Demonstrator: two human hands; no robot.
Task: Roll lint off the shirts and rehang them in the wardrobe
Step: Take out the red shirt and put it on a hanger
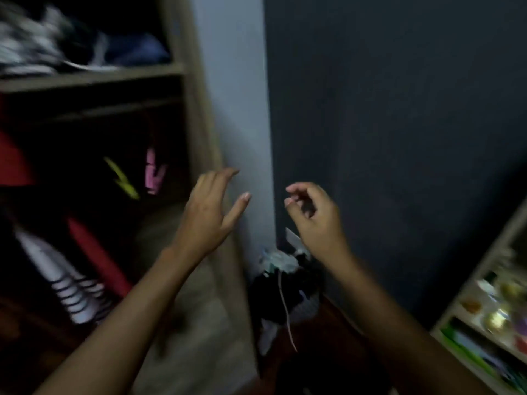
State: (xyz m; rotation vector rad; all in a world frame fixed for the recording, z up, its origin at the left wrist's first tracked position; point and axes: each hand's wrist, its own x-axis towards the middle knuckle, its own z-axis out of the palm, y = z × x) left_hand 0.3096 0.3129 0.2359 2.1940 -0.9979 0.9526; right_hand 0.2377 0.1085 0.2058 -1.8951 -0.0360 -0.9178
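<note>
Both hands up and empty. Left hand (206, 215) is spread wide, fingers splayed, in front of the wardrobe's right side panel (199, 115). Right hand (315, 215) is loosely curled, thumb and fingertips nearly pinched, nothing between them that I can see. Hands are apart, neither touching anything.

I see no lint roller in frame, and no shirt in hand. My read: between shirts, either one just hung or reaching for the next. I can't tell which.

Below the hands, on the floor at the foot of the wall (399, 109), a dark bin or basket (285, 297) with pale clutter on top; too blurred to identify. Lower right, a light shelf unit (470, 303) with small colourful items.

Further in, wardrobe interior is dark. Hanging garments at the left: a striped white one (71, 292), a red one (94, 258) just beside it, more red at the far left edge. A yellow peg (121, 178) and a pink peg (154, 172) hang under the rail near the right side panel. Upper shelf (91, 75) carries folded clothes, heavily blurred.

Next move, as I judge it: left hand goes into the hanging section for a hanger near the striped shirt. Needs better light and a steadier head; motion blur is heavy.
</note>
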